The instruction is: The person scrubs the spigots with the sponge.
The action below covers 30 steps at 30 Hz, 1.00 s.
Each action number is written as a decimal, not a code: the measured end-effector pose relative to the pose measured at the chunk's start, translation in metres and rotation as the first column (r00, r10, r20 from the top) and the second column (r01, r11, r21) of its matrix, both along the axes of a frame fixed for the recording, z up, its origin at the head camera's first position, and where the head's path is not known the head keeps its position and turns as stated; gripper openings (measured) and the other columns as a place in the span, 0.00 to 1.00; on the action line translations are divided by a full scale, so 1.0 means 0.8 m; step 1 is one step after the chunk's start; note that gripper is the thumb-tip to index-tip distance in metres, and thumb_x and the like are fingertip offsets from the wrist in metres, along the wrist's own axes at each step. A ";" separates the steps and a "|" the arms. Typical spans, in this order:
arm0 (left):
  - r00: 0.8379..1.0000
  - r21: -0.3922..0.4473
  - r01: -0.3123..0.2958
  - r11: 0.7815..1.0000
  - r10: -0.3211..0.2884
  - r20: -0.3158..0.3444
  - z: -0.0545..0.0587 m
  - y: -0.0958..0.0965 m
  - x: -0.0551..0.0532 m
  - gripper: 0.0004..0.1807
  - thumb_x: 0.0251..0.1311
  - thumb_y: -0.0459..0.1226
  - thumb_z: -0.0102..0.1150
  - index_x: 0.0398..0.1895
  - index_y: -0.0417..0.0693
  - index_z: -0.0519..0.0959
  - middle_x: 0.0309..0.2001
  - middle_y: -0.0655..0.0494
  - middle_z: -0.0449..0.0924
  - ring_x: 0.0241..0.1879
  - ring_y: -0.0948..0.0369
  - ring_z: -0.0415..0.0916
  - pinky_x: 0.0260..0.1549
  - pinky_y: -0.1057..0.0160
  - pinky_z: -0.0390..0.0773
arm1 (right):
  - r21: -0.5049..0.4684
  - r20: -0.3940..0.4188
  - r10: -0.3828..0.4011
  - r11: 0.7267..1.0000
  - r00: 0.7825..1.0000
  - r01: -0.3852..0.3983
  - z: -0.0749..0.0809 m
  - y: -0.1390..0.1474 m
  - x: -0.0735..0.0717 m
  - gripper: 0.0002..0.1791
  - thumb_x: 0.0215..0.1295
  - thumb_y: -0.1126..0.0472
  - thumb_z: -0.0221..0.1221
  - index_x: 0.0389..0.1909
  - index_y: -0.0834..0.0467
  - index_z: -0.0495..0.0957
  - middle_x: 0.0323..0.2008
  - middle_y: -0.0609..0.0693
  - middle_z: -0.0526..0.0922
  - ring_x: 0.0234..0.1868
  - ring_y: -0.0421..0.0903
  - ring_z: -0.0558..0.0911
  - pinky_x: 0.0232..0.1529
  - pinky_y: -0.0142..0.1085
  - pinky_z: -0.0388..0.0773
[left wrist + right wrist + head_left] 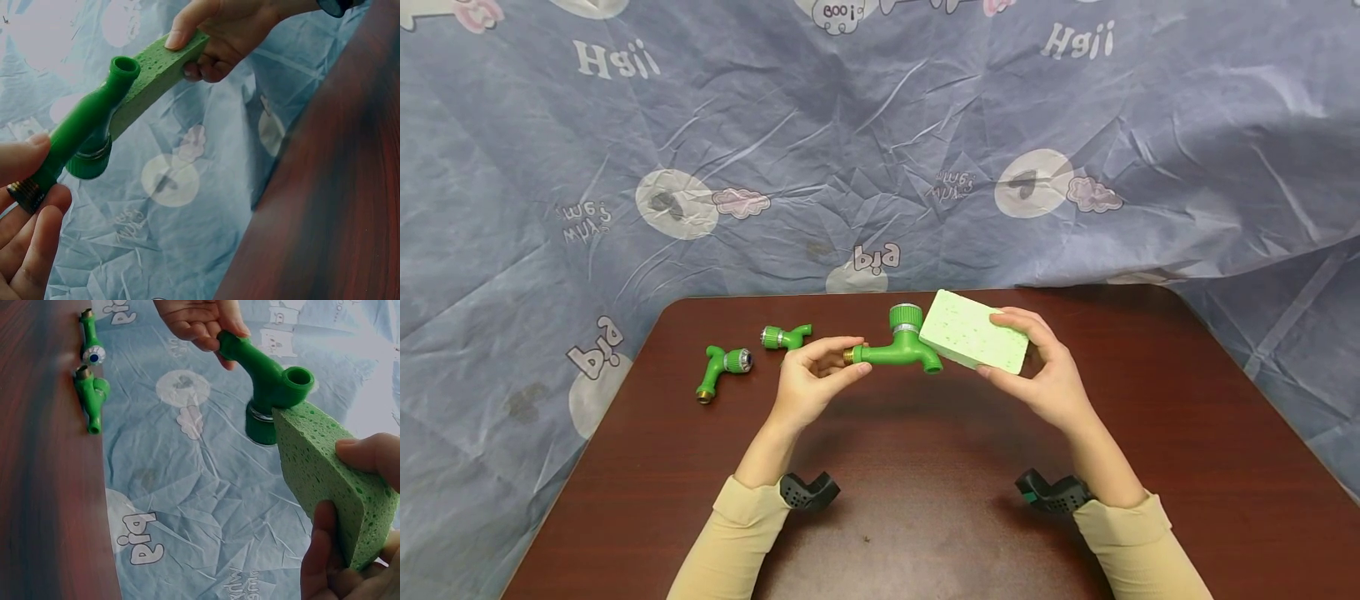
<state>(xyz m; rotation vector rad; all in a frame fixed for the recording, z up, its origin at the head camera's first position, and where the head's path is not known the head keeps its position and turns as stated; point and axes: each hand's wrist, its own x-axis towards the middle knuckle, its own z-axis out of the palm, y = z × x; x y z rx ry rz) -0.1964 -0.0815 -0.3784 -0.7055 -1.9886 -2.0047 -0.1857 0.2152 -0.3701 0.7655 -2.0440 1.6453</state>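
My left hand pinches a green faucet by its brass threaded end, holding it level above the table. The faucet's ribbed knob points up and its spout is on the right. My right hand grips a light green sponge between thumb and fingers at its right end. In the right wrist view the sponge's near corner meets the faucet body between spout and knob; firm contact is hard to tell. From the left wrist view, the open spout mouth faces the camera.
Two more green faucets lie at the table's left: one nearer the edge, another behind my left hand. Below is a dark red-brown wooden table. A wrinkled blue printed cloth hangs behind it.
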 end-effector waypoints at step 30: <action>1.000 -0.056 -0.008 0.998 0.008 -0.005 0.008 0.015 0.012 0.16 0.44 0.19 0.66 0.40 0.23 0.78 0.32 0.32 0.80 0.27 0.65 0.79 0.29 0.66 0.80 | 0.094 -0.038 0.018 0.995 0.999 -0.014 0.000 -0.020 0.013 0.36 0.37 0.84 0.68 0.53 0.68 0.72 0.58 0.60 0.67 0.55 0.44 0.70 0.42 0.26 0.71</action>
